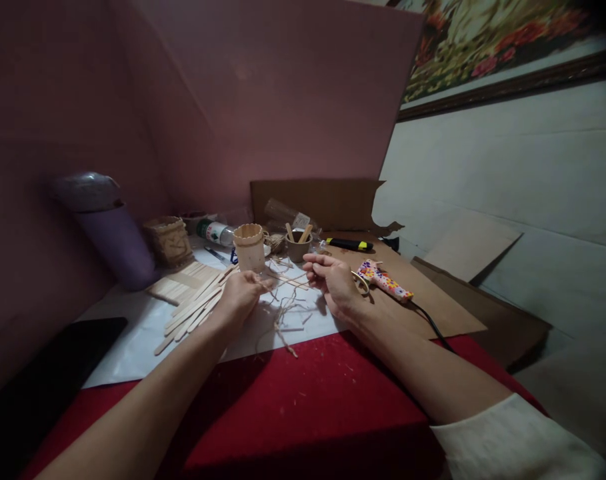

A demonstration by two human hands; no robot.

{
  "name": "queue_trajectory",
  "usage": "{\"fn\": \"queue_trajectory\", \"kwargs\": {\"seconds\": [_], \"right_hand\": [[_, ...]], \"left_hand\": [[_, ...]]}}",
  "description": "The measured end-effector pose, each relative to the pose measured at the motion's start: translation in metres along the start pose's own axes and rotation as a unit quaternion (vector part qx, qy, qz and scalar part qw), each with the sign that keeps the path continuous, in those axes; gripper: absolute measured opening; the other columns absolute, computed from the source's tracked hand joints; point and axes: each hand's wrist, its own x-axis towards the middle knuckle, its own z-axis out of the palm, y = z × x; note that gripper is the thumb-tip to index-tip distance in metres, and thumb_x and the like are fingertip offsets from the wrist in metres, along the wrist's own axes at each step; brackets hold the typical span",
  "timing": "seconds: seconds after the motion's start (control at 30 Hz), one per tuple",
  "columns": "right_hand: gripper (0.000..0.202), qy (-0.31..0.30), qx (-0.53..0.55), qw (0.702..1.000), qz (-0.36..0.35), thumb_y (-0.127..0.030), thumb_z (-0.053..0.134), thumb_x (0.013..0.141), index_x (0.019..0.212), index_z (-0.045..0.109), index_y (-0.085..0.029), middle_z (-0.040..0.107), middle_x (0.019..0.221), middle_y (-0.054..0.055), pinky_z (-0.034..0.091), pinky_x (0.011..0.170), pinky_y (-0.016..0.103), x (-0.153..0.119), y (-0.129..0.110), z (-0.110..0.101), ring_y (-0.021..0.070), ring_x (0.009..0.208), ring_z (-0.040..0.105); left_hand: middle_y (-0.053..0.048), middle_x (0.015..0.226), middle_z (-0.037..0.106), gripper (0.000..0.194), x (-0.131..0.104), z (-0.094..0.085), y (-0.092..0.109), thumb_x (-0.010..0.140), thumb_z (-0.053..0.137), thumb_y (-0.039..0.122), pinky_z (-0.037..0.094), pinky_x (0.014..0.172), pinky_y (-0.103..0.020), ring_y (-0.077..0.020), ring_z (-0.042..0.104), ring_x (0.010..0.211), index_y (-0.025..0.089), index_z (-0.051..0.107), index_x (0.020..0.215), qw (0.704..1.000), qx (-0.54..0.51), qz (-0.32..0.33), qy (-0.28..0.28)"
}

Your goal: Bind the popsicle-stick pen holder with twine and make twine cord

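Observation:
My left hand is closed in a pinch on a thin piece of twine, beside a fan of wooden craft sticks. To the right, my right hand is raised palm inward with its fingers curled together; whatever they hold is too small to make out. Loose twine strands lie on the white paper between and below both hands. Just behind my left hand stands a cup made of craft sticks with a scalloped rim.
A flower-patterned glue gun with a black cord lies on cardboard at right, near a black and yellow cutter. Behind are a small pot with sticks and a plastic bottle. A purple tumbler stands left.

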Motion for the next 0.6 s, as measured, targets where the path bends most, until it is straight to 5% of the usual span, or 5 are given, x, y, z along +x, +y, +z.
{"fn": "queue_trajectory", "kwargs": {"seconds": [0.1, 0.3, 0.6], "right_hand": [[0.017, 0.012, 0.021, 1.0, -0.005, -0.008, 0.054, 0.067, 0.08, 0.063, -0.013, 0.063, 0.068, 0.002, 0.038, 0.05, 0.021, 0.0023, -0.0009, -0.001, 0.0088, 0.055, 0.053], [0.017, 0.027, 0.041, 0.999, 0.0, -0.006, 0.05, 0.07, 0.08, 0.062, -0.015, 0.064, 0.071, 0.003, 0.043, 0.053, 0.022, 0.0056, -0.0019, -0.0008, 0.0104, 0.06, 0.058], [0.018, 0.033, 0.047, 0.998, 0.004, -0.005, 0.048, 0.073, 0.079, 0.062, -0.014, 0.064, 0.069, 0.003, 0.043, 0.054, 0.023, 0.0048, -0.0033, 0.0006, 0.0098, 0.058, 0.057]], "left_hand": [[0.011, 0.032, 0.032, 0.026, -0.0003, -0.0002, 0.0009, 0.068, 0.07, 0.027, 0.008, 0.035, -0.019, -0.0026, 0.019, 0.029, 0.017, 0.047, 0.061, 0.999, 0.011, 0.041, -0.026], [0.011, 0.037, 0.025, 0.027, -0.0041, -0.0027, 0.002, 0.07, 0.068, 0.038, 0.004, 0.037, -0.021, -0.0023, 0.014, 0.032, 0.016, 0.055, 0.065, 0.987, -0.036, 0.004, -0.159], [0.009, 0.039, 0.029, 0.017, -0.0072, -0.0029, 0.0068, 0.066, 0.07, 0.029, 0.006, 0.039, -0.022, -0.0031, 0.016, 0.035, 0.015, 0.062, 0.07, 0.979, -0.002, 0.022, -0.201]]}}
